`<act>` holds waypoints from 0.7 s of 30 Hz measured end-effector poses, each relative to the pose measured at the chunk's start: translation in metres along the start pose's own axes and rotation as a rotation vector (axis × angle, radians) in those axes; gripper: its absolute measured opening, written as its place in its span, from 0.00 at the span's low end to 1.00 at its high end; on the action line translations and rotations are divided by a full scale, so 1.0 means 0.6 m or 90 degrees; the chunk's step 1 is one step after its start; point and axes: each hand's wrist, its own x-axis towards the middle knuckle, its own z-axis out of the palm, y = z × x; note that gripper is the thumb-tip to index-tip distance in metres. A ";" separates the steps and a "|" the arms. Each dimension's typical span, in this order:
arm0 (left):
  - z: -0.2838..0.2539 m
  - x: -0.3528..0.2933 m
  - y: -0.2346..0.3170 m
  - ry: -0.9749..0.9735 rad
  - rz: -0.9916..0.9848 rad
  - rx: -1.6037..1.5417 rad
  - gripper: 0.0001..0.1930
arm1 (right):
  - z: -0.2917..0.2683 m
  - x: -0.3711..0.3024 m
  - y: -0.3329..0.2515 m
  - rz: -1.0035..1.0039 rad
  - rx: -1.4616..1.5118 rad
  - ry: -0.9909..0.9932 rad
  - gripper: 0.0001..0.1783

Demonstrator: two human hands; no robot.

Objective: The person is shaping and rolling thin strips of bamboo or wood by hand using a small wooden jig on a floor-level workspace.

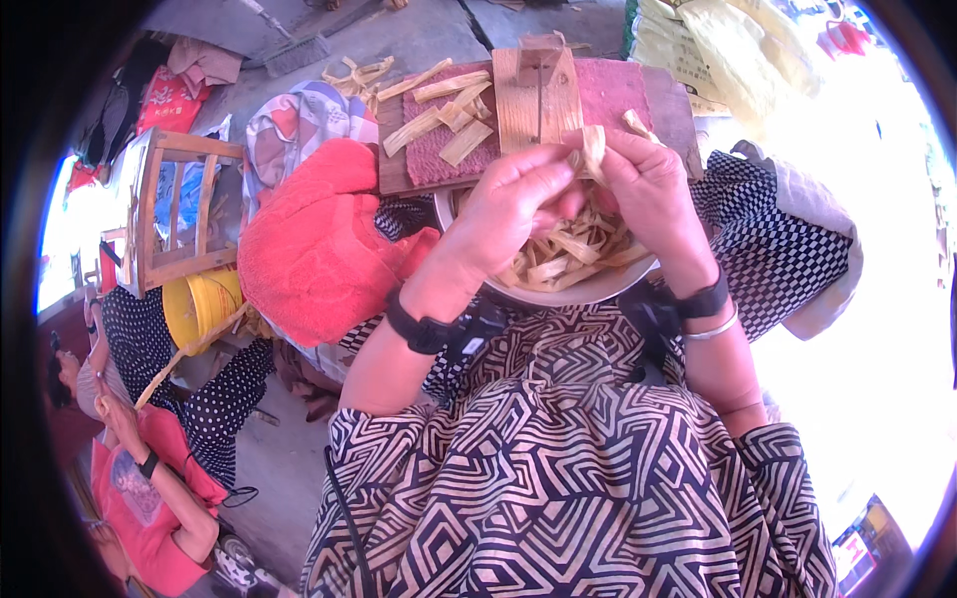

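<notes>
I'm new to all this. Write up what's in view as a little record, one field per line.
Hands: left hand and right hand both pinch a pale strip
Below them: a bowl holding more strips
Beyond the bowl: a board with pink covering, a wooden block and loose pieces
To the left: a coral-red cloth and a yellow bucket
Other person: their hand is at a long strip
Unclear: far right, lost in glare
</notes>
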 end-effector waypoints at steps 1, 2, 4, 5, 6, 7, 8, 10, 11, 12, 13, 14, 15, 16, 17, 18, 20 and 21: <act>0.003 -0.006 0.000 -0.029 -0.028 -0.040 0.09 | 0.005 0.000 0.004 -0.115 -0.237 0.063 0.09; 0.005 -0.009 -0.001 -0.058 -0.055 -0.080 0.09 | 0.005 -0.003 0.003 -0.112 -0.235 0.062 0.09; -0.002 0.001 -0.021 -0.052 -0.046 -0.069 0.08 | 0.007 -0.008 0.001 -0.207 -0.504 0.124 0.07; -0.007 0.008 -0.031 -0.047 -0.038 -0.057 0.08 | 0.006 -0.007 0.002 -0.207 -0.505 0.123 0.07; -0.008 0.014 -0.035 -0.050 -0.046 -0.079 0.08 | 0.003 -0.005 0.004 -0.236 -0.518 0.126 0.07; -0.009 0.014 -0.038 -0.052 -0.046 -0.080 0.08 | -0.001 -0.003 0.006 -0.265 -0.531 0.129 0.06; -0.010 0.011 -0.037 -0.064 -0.076 -0.078 0.07 | -0.004 -0.003 0.005 -0.264 -0.533 0.130 0.06; -0.018 0.008 -0.029 -0.073 -0.107 -0.076 0.06 | -0.005 -0.002 0.001 -0.343 -0.555 0.125 0.06; -0.023 0.012 -0.024 -0.073 -0.117 0.040 0.06 | -0.008 -0.004 0.001 -0.342 -0.554 0.125 0.06; -0.027 0.014 -0.021 -0.073 -0.126 0.156 0.06 | -0.011 -0.006 0.002 -0.307 -0.575 0.108 0.06; -0.028 0.013 -0.027 -0.072 -0.127 0.157 0.06 | -0.014 -0.008 0.003 -0.272 -0.596 0.091 0.06; -0.028 0.013 -0.037 0.025 0.154 0.499 0.07 | -0.014 -0.010 0.014 -0.197 -0.564 0.068 0.10; -0.022 0.013 -0.040 0.124 0.452 0.828 0.09 | -0.015 -0.012 0.021 -0.197 -0.565 0.071 0.10; -0.012 0.008 -0.037 0.151 0.459 0.835 0.11 | -0.015 -0.013 0.028 -0.025 -0.321 0.028 0.13; -0.010 0.010 -0.038 0.148 0.461 0.835 0.11 | -0.015 -0.015 0.039 0.140 -0.072 -0.013 0.16; -0.010 0.011 -0.041 0.148 0.513 0.834 0.12 | -0.017 -0.018 0.040 0.211 0.033 -0.078 0.17; -0.007 0.009 -0.051 0.149 0.541 0.807 0.12 | -0.005 -0.034 0.041 0.295 0.296 -0.071 0.15; -0.006 0.010 -0.056 0.151 0.539 0.807 0.12 | 0.005 -0.038 0.034 0.372 0.565 -0.064 0.13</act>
